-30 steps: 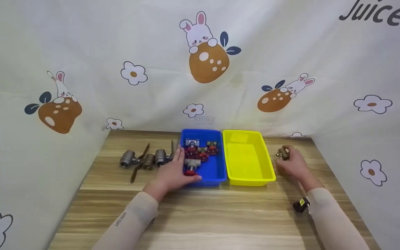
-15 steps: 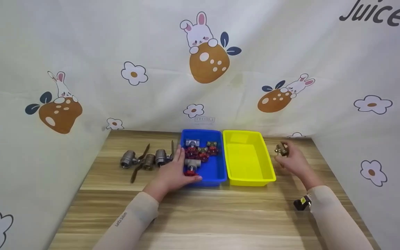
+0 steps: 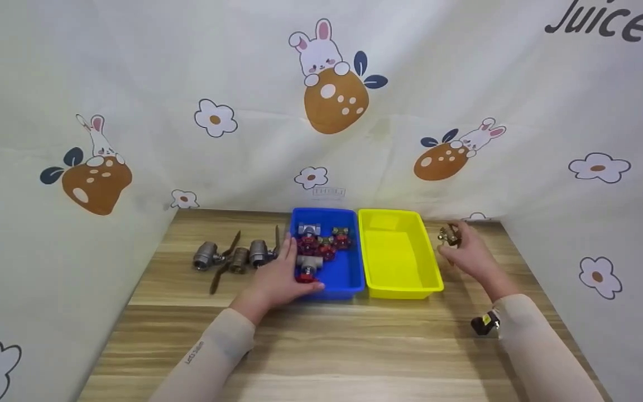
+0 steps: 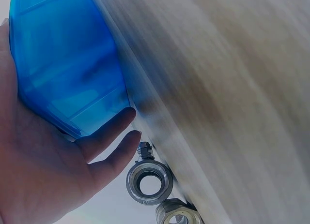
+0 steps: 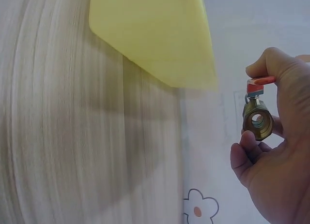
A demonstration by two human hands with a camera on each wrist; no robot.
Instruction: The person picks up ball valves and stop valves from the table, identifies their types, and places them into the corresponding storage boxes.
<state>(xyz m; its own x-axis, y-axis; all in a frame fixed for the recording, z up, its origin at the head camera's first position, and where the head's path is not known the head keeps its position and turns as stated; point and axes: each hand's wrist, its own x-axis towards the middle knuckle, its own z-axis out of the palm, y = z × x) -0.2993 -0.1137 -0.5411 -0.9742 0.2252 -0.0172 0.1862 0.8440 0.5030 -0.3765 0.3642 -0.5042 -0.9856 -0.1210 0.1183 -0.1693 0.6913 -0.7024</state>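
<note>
My right hand (image 3: 473,258) holds a small brass ball valve (image 5: 257,120) above the table, to the right of the yellow bin (image 3: 399,254). The valve's red lever (image 5: 261,81) lies under the index finger in the right wrist view, and the thumb side of the grip is partly hidden. My left hand (image 3: 273,280) rests against the left side of the blue bin (image 3: 348,271). Its fingers (image 4: 109,129) stretch along the outer wall, while the thumb reaches the near rim. Several valves with red handwheels (image 3: 309,268) lie inside the blue bin.
Left of the blue bin, several metal ball valves (image 3: 206,255) with long levers stand on the wooden table (image 3: 355,346). Both bins stand side by side near the back. A printed cloth (image 3: 254,162) surrounds the table at the back and sides.
The right hand has lifted the ball valve a little and shifted it leftward and back, toward the yellow bin. My left hand and both bins have stayed in place.
</note>
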